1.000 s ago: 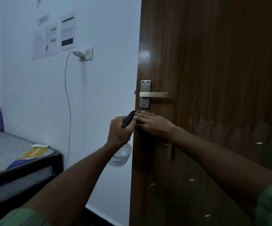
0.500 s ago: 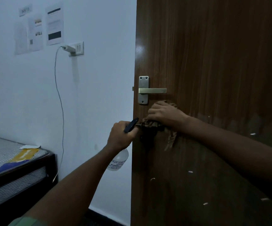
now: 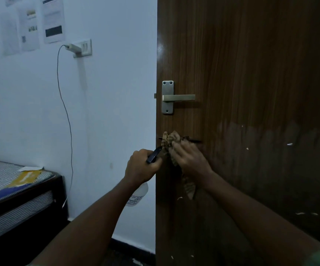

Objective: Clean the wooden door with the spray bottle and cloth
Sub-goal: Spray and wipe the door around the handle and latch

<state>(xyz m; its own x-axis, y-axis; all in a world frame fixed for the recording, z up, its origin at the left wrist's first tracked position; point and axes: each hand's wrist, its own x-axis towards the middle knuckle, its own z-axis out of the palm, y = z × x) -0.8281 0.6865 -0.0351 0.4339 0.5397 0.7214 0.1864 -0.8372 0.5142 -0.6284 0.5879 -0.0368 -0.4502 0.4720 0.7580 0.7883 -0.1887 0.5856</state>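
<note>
Wooden door [image 3: 251,73] with pale smears, right hand [image 3: 190,160] pressing cloth [image 3: 169,141], left hand [image 3: 141,167] gripping spray bottle [image 3: 139,195]

A pale wall [image 3: 107,112] is filling nine o'clock, papers [image 3: 34,24] hanging at eleven beside a socket [image 3: 85,48]; a bed [image 3: 11,191] is sitting at eight.

bottle [image 3: 138,194]: mostly hidden behind left hand [image 3: 140,166], label unreadable | cloth [image 3: 169,143]: part-covered by right hand [image 3: 190,160] | posters [image 3: 34,25]: cropped, illegible
</note>
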